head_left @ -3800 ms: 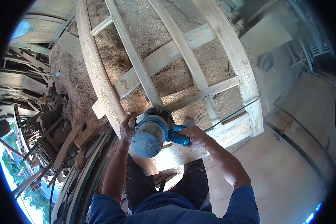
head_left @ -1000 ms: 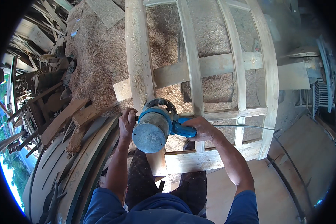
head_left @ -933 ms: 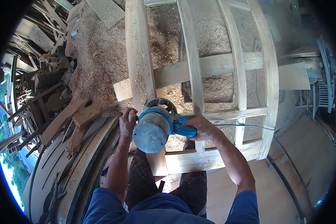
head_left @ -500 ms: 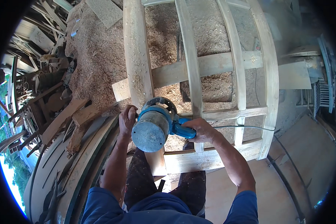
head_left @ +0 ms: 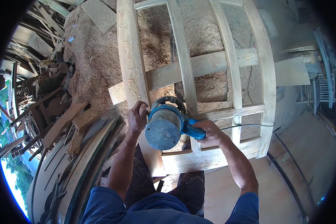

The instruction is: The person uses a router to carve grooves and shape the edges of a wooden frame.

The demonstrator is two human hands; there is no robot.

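Note:
Gripped between both hands is a power router (head_left: 162, 128) with a round grey motor top, a blue body and a dark base with holes. My left hand (head_left: 137, 116) is closed at its left side, on a side knob mostly hidden by the fingers. Wrapped round the blue handle on the opposite side is my right hand (head_left: 210, 134). Below and around the router lies a pale wooden frame (head_left: 131, 56) of long stiles and cross rails, strewn with shavings along its left stile. The router's bit is hidden under its body.
A plank (head_left: 164, 75) crosses beneath the frame. Wood shavings (head_left: 87, 71) cover the ground beyond. Stacked boards (head_left: 89, 149) and offcuts (head_left: 65, 123) crowd the left side. A thin cable (head_left: 246, 125) runs right from the handle over the frame; large flat sheets (head_left: 246, 186) lie at the lower right.
Both hands and the router have shifted right, from beside the left stile to over the opening between it and the second upright. In view, the frame sits slightly farther left.

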